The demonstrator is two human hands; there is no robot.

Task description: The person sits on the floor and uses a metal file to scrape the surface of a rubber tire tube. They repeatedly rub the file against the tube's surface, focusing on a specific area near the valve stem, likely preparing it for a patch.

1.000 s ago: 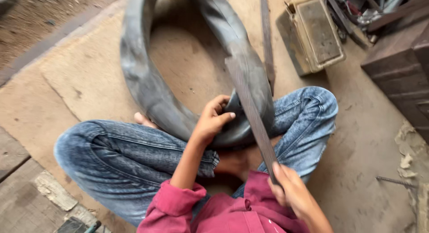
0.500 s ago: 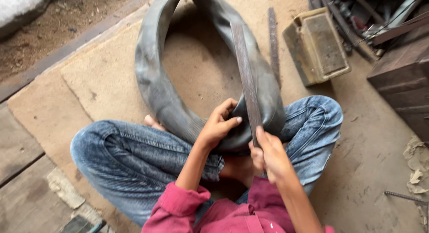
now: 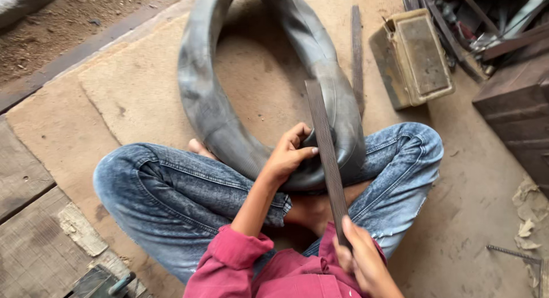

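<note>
Rubber inner tube (image 3: 217, 120) rests across the sitter's lap, left hand (image 3: 289, 155) pinching its near curve. Right hand (image 3: 363, 258), fingers closed round the long flat file (image 3: 326, 155), holds it lengthwise, pointing away over that pinched spot.

The person sits cross-legged, knees spread wide in blue jeans, red sleeves pushed up the forearms. The left hand (image 3: 289, 155) reaches forward over the lap, wrist bent, fingers curled down and thumb stretched out to the right in a pressing grip. The right hand (image 3: 360, 258) is drawn back close to the body, fingers wrapped tight in a closed grip, thumb on top.
</note>
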